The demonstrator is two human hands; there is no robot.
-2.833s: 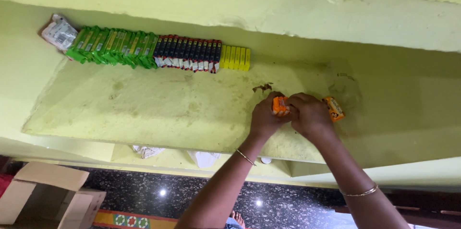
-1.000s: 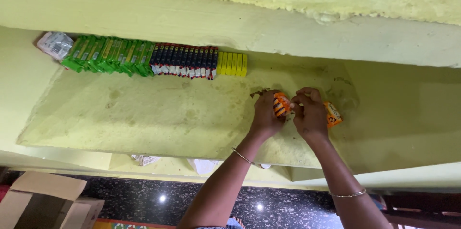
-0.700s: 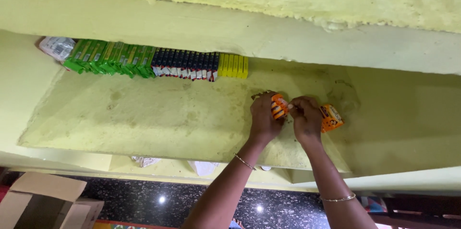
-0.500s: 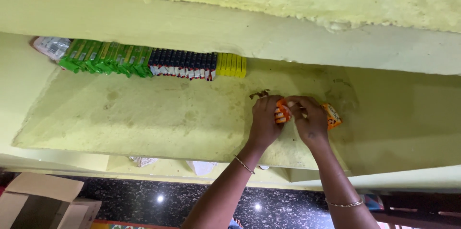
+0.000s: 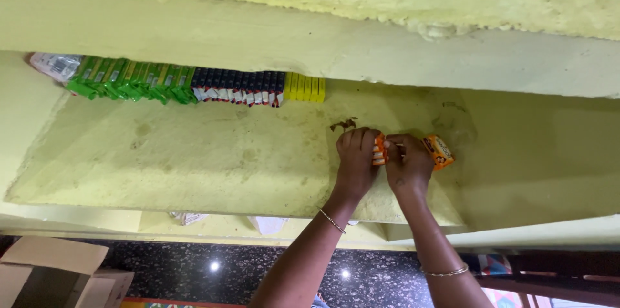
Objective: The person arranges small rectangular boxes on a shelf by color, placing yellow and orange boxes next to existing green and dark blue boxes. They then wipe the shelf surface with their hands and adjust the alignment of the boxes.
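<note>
Orange packets (image 5: 380, 150) mostly hidden between left hand (image 5: 356, 163) and right hand (image 5: 409, 166).

Rough matt plaster shelf (image 5: 194, 159); glossy, probably plastic, orange packets (image 5: 439, 151).

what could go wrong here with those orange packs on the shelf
The left hand and right hand pinch the small orange packs between them; if the grip loosens, some may topple or scatter. A loose orange pack lies tilted just beyond the right hand, so a wrist movement might knock it away. The hands work close to the front edge of the yellow shelf, so a dropped pack could fall to the dark floor.
</note>
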